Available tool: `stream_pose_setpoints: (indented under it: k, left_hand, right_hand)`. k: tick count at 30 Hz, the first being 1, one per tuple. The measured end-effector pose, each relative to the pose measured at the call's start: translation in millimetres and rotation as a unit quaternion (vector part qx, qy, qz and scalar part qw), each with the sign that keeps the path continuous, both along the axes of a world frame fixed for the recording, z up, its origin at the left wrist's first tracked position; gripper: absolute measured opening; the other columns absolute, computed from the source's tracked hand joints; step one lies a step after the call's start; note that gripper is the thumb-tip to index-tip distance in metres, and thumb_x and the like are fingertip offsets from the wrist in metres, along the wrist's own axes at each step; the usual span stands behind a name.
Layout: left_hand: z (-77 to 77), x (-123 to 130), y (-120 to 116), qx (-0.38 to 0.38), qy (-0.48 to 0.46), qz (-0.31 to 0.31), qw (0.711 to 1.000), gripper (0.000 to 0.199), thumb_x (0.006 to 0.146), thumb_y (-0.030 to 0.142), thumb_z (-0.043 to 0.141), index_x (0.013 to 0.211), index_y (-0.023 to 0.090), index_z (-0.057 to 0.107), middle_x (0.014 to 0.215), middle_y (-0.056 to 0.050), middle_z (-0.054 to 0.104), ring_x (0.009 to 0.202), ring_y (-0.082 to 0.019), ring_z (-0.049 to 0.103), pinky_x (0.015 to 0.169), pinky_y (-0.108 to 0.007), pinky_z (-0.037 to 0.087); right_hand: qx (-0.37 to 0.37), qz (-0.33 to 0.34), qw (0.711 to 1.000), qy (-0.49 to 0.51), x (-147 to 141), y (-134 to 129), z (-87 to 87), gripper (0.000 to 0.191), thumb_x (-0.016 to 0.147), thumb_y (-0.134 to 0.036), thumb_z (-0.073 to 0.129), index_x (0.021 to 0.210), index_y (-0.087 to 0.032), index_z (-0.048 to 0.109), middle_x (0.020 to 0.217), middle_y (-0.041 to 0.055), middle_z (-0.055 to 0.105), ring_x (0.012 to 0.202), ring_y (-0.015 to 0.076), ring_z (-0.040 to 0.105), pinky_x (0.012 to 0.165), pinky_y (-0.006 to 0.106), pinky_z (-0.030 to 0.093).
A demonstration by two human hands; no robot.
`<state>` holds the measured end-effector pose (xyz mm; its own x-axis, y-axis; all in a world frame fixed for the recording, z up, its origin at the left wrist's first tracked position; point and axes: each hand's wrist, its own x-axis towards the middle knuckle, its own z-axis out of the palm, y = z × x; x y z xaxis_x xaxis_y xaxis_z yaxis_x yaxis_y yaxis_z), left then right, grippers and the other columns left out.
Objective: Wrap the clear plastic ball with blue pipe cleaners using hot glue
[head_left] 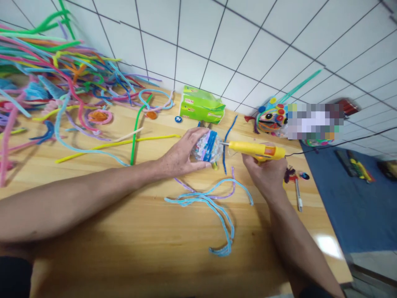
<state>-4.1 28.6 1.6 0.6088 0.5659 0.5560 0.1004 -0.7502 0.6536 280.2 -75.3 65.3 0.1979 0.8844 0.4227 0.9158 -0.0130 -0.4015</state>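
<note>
My left hand (184, 155) is closed round a clear, rounded plastic piece (198, 149), possibly a bottle, with blue and light purple pipe cleaners (211, 145) across it. In my right hand (268, 174) is a yellow glue gun (248, 147), its metal nozzle pointing left at the banded side. Whether the nozzle touches the piece I cannot tell. A dark blue pipe cleaner (224, 159) lies on the table just behind the nozzle. Nearer to me are several loose light blue pipe cleaners (221, 209) and a curved purple one (233, 182).
A tangled heap of coloured pipe cleaners (62, 70) covers the back left. A green tissue pack (201, 105) stands by the tiled wall. Decorated crafts (273, 118) sit at the back right, near the glue gun's black cord (341, 143). A utility knife (298, 194) lies near the right edge.
</note>
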Motion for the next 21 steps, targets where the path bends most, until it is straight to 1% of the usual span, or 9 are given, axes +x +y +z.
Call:
stream_pose_setpoints:
  k: [3, 5, 7, 10, 12, 15, 18, 20, 21]
  left_hand:
    - [0.7, -1, -1, 0.008, 0.001, 0.01, 1.0, 0.096, 0.093, 0.047, 0.087, 0.17, 0.024, 0.035, 0.167, -0.02, 0.05, 0.159, -0.04, 0.049, 0.134, -0.064, 0.043]
    - [1.0, -1, -2, 0.02, -0.003, 0.014, 1.0, 0.094, 0.093, 0.045, 0.086, 0.17, 0.024, 0.035, 0.166, -0.02, 0.052, 0.158, -0.039, 0.051, 0.133, -0.063, 0.045]
    - [1.4, -1, -2, 0.03, -0.01, 0.015, 0.999, 0.095, 0.093, 0.043, 0.087, 0.17, 0.025, 0.034, 0.165, -0.019, 0.052, 0.157, -0.039, 0.052, 0.132, -0.062, 0.047]
    - [2.2, 0, -3, 0.033, -0.011, 0.016, 0.999, 0.095, 0.092, 0.04, 0.087, 0.17, 0.025, 0.034, 0.164, -0.02, 0.053, 0.156, -0.039, 0.054, 0.131, -0.062, 0.048]
    - [2.2, 1, -3, 0.033, -0.009, 0.018, 0.999, 0.096, 0.091, 0.04, 0.088, 0.169, 0.024, 0.034, 0.163, -0.02, 0.054, 0.155, -0.039, 0.054, 0.131, -0.062, 0.048]
    - [0.9, 1, -2, 0.035, -0.003, 0.018, 0.999, 0.097, 0.091, 0.043, 0.088, 0.169, 0.022, 0.034, 0.165, -0.022, 0.051, 0.157, -0.04, 0.052, 0.131, -0.062, 0.048]
    - [-1.1, 0, -2, 0.029, 0.003, 0.02, 0.999, 0.1, 0.09, 0.046, 0.089, 0.169, 0.021, 0.033, 0.169, -0.024, 0.048, 0.161, -0.041, 0.048, 0.133, -0.064, 0.045]
    - [-1.8, 0, -1, 0.022, 0.003, 0.02, 1.0, 0.102, 0.09, 0.047, 0.089, 0.17, 0.021, 0.033, 0.171, -0.024, 0.047, 0.163, -0.042, 0.046, 0.134, -0.064, 0.043]
    - [-1.7, 1, -1, 0.018, 0.002, 0.02, 1.0, 0.103, 0.09, 0.048, 0.089, 0.17, 0.02, 0.032, 0.172, -0.024, 0.046, 0.164, -0.042, 0.045, 0.135, -0.064, 0.042]
  right_hand:
    - [0.054, -0.062, 0.996, 0.037, 22, 10, 14.3, 0.029, 0.092, -0.051, 0.069, 0.097, -0.022, 0.073, 0.085, 0.0076, 0.076, 0.087, 0.0311, 0.076, 0.084, 0.046, 0.063]
    - [0.052, -0.079, 0.994, 0.052, 46, 19, 21.0, 0.038, 0.093, -0.055, 0.065, 0.101, -0.019, 0.076, 0.095, 0.0114, 0.08, 0.093, 0.0333, 0.077, 0.089, 0.049, 0.062]
    - [0.016, -0.093, 0.994, 0.054, 71, 30, 21.4, 0.044, 0.091, -0.055, 0.065, 0.108, -0.017, 0.078, 0.105, 0.0149, 0.082, 0.1, 0.0357, 0.077, 0.093, 0.051, 0.061]
    - [-0.08, -0.155, 0.983, 0.05, 97, 44, 9.8, 0.045, 0.088, -0.051, 0.066, 0.113, -0.015, 0.077, 0.111, 0.0201, 0.083, 0.107, 0.0386, 0.077, 0.096, 0.051, 0.061]
    - [-0.126, -0.173, 0.976, 0.049, 104, 51, -1.4, 0.044, 0.089, -0.046, 0.065, 0.118, -0.015, 0.075, 0.12, 0.0229, 0.082, 0.112, 0.0393, 0.077, 0.098, 0.051, 0.06]
    - [-0.154, -0.165, 0.973, 0.047, 105, 55, -13.9, 0.042, 0.09, -0.044, 0.064, 0.12, -0.016, 0.074, 0.127, 0.0234, 0.081, 0.117, 0.0385, 0.076, 0.1, 0.049, 0.058]
    - [-0.159, -0.15, 0.975, 0.047, 105, 51, -16.9, 0.041, 0.088, -0.044, 0.068, 0.119, -0.017, 0.075, 0.125, 0.02, 0.081, 0.115, 0.0349, 0.075, 0.102, 0.046, 0.058]
    - [-0.141, -0.147, 0.978, 0.053, 107, 42, -15.1, 0.049, 0.085, -0.046, 0.074, 0.123, -0.015, 0.073, 0.129, 0.0202, 0.079, 0.117, 0.0335, 0.074, 0.104, 0.046, 0.058]
    - [-0.119, -0.155, 0.979, 0.055, 108, 36, -13.7, 0.055, 0.082, -0.046, 0.076, 0.126, -0.014, 0.071, 0.133, 0.0218, 0.077, 0.118, 0.0336, 0.073, 0.105, 0.047, 0.058]
